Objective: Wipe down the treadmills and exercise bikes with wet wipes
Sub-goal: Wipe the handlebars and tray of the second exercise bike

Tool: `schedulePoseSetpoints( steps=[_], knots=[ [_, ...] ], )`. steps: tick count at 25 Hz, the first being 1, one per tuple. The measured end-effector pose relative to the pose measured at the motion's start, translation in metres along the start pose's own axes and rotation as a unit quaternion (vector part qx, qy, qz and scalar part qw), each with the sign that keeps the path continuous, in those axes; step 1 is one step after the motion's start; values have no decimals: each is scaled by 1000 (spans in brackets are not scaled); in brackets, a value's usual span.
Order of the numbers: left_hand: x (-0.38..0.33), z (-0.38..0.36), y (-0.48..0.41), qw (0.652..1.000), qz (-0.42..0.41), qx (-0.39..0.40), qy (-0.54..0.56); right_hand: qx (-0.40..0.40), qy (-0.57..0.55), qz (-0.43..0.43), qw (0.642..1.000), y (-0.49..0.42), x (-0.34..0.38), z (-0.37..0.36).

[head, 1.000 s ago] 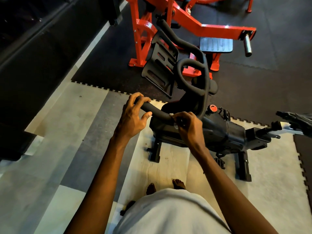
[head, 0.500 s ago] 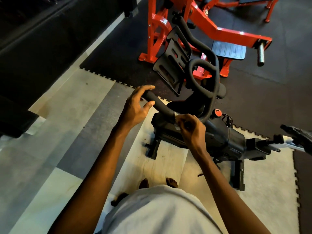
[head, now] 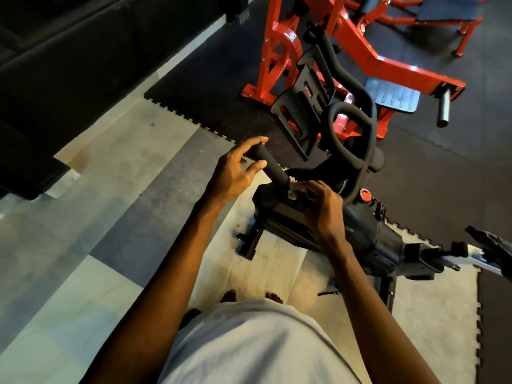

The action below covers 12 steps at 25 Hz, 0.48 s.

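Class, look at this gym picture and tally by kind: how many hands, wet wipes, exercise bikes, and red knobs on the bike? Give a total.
hands: 2, the left hand and the right hand
wet wipe: 1
exercise bike: 1
red knob: 1
Total: 5

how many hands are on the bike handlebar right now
2. The left hand holds the free end of the handlebar; the right hand pinches a white wipe against it lower down.
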State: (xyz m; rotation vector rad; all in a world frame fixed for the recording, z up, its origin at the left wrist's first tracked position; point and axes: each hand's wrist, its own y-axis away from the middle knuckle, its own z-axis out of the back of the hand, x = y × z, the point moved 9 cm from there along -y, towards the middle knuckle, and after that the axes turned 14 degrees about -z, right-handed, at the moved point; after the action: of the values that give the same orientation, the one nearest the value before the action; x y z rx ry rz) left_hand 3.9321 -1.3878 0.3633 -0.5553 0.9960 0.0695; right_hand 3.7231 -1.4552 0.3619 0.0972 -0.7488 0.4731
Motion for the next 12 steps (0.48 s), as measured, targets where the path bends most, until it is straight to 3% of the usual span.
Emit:
schedulePoseSetpoints(
  steps=[6, 12],
  knots=[
    [-1, 3, -2, 998, -1, -30, 47, -4, -89, -20, 996, -11, 7, -14],
    [0, 2, -1, 998, -1, -42, 49, -4, 16, -54, 998, -6, 0, -7]
  ],
)
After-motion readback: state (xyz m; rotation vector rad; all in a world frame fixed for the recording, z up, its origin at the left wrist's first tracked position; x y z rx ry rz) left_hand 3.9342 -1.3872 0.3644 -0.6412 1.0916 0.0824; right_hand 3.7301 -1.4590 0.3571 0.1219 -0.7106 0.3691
